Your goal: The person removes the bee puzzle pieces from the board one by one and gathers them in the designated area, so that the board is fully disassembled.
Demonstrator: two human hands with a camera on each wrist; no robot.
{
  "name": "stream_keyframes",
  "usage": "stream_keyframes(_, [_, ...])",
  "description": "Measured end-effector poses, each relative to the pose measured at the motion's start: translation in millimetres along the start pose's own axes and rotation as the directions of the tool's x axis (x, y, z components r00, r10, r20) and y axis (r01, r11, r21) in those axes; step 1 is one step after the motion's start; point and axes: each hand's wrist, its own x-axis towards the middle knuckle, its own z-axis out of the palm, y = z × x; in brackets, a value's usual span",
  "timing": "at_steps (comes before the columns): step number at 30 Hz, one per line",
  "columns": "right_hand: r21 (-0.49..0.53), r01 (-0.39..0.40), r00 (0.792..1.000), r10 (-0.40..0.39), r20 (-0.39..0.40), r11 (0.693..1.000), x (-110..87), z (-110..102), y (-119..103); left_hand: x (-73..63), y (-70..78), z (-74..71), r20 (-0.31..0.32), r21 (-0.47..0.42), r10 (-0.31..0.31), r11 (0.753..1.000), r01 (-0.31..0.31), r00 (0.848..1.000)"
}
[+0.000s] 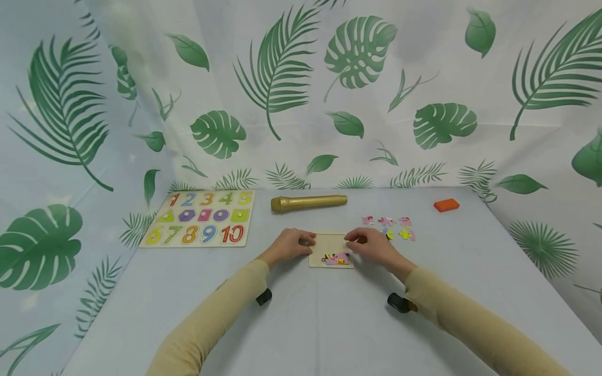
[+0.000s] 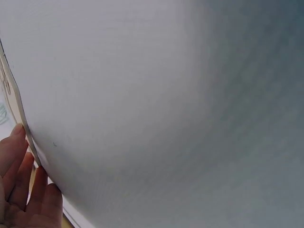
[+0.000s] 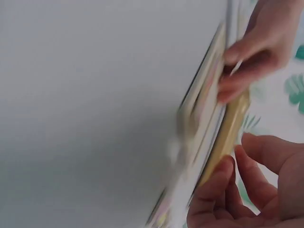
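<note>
A small wooden puzzle board (image 1: 327,244) lies on the table between both hands. Several joined pink and yellow jigsaw pieces (image 1: 337,258) fill its lower right part. My left hand (image 1: 292,244) holds the board's left edge; in the left wrist view its fingers (image 2: 39,192) rest along the edge. Beside the board's right edge, my right hand (image 1: 374,245) has loosely bent fingers. In the right wrist view the thumb of that right hand (image 3: 237,199) stands apart from its fingertips, and no piece shows between them. More loose jigsaw pieces (image 1: 405,234) lie just beyond, partly hidden by the right hand.
A wooden number board (image 1: 202,219) lies at the back left. Behind the puzzle board is a gold microphone-shaped object (image 1: 310,202). An orange block (image 1: 446,204) sits at the back right. Leaf-print curtains (image 1: 301,104) border the table.
</note>
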Motion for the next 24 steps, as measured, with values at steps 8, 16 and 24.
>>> stream_keyframes(8, [-0.028, 0.112, 0.977, -0.105, 0.187, 0.993, 7.5, 27.3, -22.0, 0.6, 1.6, -1.9, 0.000, 0.012, 0.006, 1.000, -0.006, 1.000])
stream_keyframes(16, [-0.142, 0.259, 0.950, -0.225, 0.218, 0.955, 11.8, 30.7, -26.6, 0.8, 3.1, -2.7, -0.009, 0.023, 0.017, 1.000, -0.016, 1.000])
stream_keyframes(24, [-0.172, 0.272, 0.954, -0.241, 0.180, 0.947, 10.2, 30.5, -25.1, 0.3, 2.3, -2.3, -0.005, 0.036, 0.026, 0.999, -0.026, 1.000])
